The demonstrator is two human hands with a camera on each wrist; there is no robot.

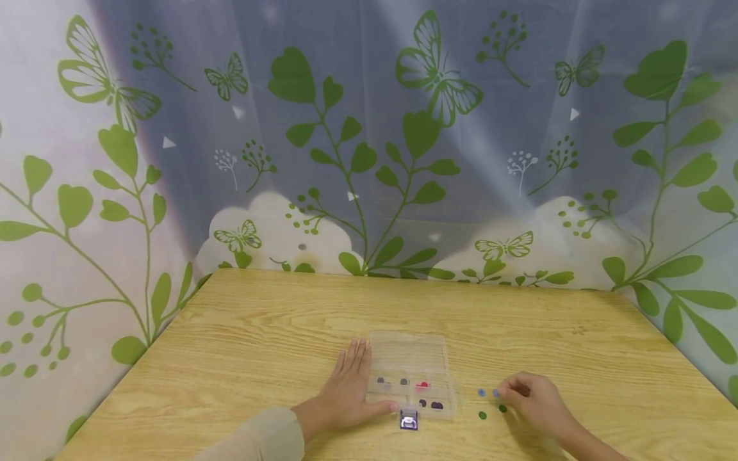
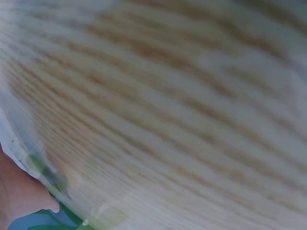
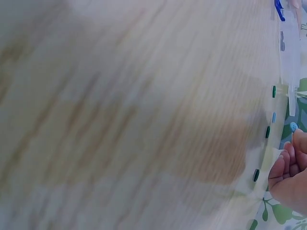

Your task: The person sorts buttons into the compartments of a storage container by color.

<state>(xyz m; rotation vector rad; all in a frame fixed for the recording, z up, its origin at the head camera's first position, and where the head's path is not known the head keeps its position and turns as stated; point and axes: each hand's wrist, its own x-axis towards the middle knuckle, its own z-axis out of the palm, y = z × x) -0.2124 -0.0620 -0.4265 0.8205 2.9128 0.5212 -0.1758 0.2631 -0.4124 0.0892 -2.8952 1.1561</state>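
A clear plastic compartment box (image 1: 408,353) lies on the table with its lid raised back. Grey, red and dark purple buttons sit in its compartments. My left hand (image 1: 348,390) lies flat along the box's left side, fingers extended and thumb across the near edge. Just right of the box, my right hand (image 1: 536,400) pinches a blue button (image 3: 293,127) between thumb and fingertips. On the wood near that hand are another blue button (image 1: 481,392) and green buttons (image 1: 482,415). The left wrist view shows only part of the left hand (image 2: 24,191).
A blue-edged clasp (image 1: 409,419) stands at the box's front edge. The wood-grain table (image 1: 259,358) reaches back to a curtain (image 1: 357,128) with green leaves and butterflies, which also borders both sides.
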